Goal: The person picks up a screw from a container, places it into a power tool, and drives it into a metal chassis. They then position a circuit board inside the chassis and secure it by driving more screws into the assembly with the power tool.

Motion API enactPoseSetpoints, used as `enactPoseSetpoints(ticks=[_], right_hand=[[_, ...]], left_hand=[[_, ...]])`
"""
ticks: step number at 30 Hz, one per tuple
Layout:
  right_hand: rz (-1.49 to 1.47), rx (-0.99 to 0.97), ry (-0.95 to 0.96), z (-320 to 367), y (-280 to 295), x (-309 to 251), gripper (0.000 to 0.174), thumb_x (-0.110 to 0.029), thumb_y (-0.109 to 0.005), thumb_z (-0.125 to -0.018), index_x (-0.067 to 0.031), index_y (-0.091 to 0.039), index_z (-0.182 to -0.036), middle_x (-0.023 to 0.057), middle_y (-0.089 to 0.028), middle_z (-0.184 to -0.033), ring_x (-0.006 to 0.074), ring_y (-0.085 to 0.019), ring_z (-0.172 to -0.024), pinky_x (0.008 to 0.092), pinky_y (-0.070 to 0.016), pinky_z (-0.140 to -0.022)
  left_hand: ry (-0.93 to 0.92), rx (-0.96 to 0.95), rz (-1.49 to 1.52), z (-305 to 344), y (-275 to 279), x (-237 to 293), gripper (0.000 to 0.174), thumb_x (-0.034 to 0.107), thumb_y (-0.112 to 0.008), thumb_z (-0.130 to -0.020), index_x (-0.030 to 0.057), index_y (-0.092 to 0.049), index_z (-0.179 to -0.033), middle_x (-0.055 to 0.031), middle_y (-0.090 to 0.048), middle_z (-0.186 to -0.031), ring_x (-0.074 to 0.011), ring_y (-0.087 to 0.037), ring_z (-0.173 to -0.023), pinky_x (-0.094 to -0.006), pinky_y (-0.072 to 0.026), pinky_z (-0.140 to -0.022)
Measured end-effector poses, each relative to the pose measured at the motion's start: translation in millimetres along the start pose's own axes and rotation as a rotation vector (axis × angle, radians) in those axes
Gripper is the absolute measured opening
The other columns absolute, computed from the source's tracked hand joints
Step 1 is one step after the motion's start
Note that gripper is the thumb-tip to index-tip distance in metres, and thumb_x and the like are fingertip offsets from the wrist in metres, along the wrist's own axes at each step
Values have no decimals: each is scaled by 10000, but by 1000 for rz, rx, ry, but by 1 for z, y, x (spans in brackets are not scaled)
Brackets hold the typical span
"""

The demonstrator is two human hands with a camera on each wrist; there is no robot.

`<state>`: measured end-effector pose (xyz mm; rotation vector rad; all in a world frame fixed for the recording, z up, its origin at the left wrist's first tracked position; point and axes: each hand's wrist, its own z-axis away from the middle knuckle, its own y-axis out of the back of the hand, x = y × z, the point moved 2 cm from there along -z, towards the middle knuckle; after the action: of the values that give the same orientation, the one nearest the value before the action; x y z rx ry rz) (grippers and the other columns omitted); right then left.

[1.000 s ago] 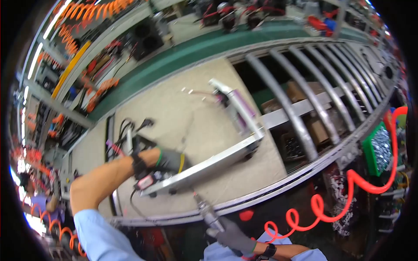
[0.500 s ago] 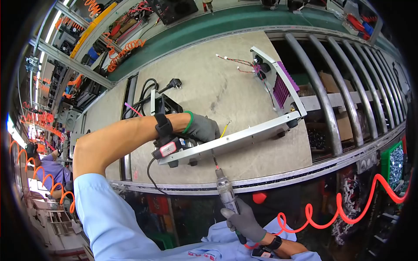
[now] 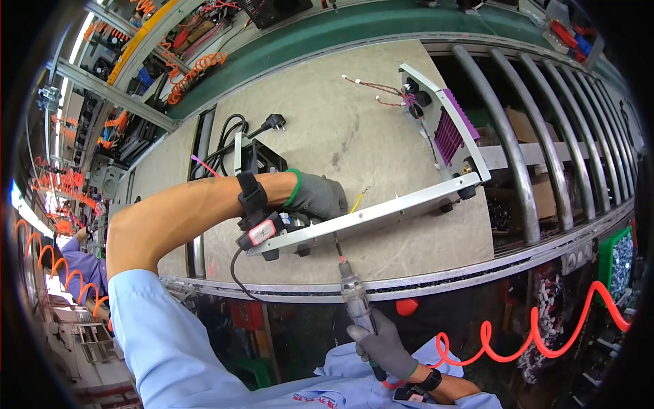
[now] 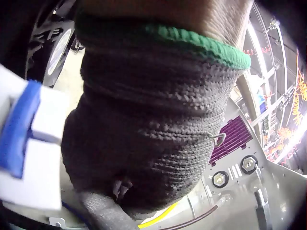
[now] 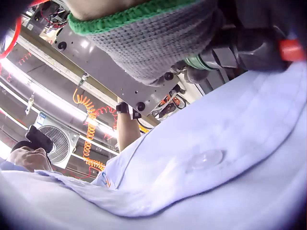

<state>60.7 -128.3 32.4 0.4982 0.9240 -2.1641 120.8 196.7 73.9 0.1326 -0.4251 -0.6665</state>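
A light metal chassis (image 3: 381, 213) with black feet stands on its side on the worktable, a purple grille (image 3: 449, 133) at its right end. The left hand (image 3: 319, 196), in a grey glove (image 4: 153, 120), reaches inside behind the long panel; its fingertips are hidden. A yellow wire (image 3: 358, 201) sticks up beside it. Below the panel, the right hand (image 3: 388, 346) grips a power screwdriver (image 3: 354, 296), whose bit points up at the panel's outer face. In the right wrist view the right hand (image 5: 153, 45) holds the tool's dark rear end (image 5: 249, 50).
A black power cord with plug (image 3: 274, 123) lies behind the left forearm. Metal rollers (image 3: 507, 136) run at the right, beside a green bin of small parts (image 3: 618, 262). A red coiled hose (image 3: 541, 347) hangs at the lower right. Another person (image 3: 82, 262) is at far left.
The head view has swung, so the worktable shows higher in the frame. The screwdriver's bit now stands closer to the panel than a second ago. The left hand stays behind the panel.
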Motion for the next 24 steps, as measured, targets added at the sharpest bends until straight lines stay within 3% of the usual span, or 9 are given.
enactPoseSetpoints(ticks=[11,14,17,20,23,24], right_hand=[[-24,-18,2,1,2,1,315,-214,-713,-924,-56,-542,-1136,24,-567,-784,65,-544,-548,247,-439,-445],[-16,-22,-5,2,2,-1,320,-220,-711,-928,-56,-540,-1143,21,-562,-778,68,-548,-548,247,-447,-448],[1,-24,-5,2,2,-2,326,-241,-704,-937,-57,-536,-1147,20,-559,-769,71,-551,-546,248,-454,-450],[0,-27,0,1,3,2,337,-273,-695,-944,-59,-532,-1147,19,-555,-758,72,-551,-543,251,-456,-449],[6,-17,0,1,1,2,347,-299,-691,-947,-62,-528,-1141,17,-549,-749,73,-548,-537,256,-454,-446],[11,-12,-2,1,0,2,350,-306,-690,-948,-63,-527,-1139,16,-547,-746,74,-546,-535,258,-454,-445]], left_hand=[[-5,31,-200,-4,1,5,283,215,-656,-810,-54,-692,-892,-37,-600,-657,-136,-501,-579,-349,-404,-520],[34,-17,-281,-17,2,-7,297,220,-647,-774,-49,-703,-887,-81,-637,-714,-184,-539,-609,-356,-423,-518],[75,-37,-225,-26,1,-19,279,214,-645,-774,-48,-698,-852,-84,-621,-694,-185,-517,-614,-352,-426,-531],[40,-93,-235,-31,3,-25,341,258,-655,-809,-60,-698,-924,-38,-631,-683,-139,-531,-606,-363,-436,-559],[84,-146,-149,-36,2,-33,358,264,-645,-810,-71,-686,-929,-61,-634,-683,-152,-526,-608,-376,-446,-568],[19,-143,-245,-39,4,-34,363,262,-646,-808,-73,-684,-940,-77,-639,-693,-157,-523,-621,-378,-450,-580]])
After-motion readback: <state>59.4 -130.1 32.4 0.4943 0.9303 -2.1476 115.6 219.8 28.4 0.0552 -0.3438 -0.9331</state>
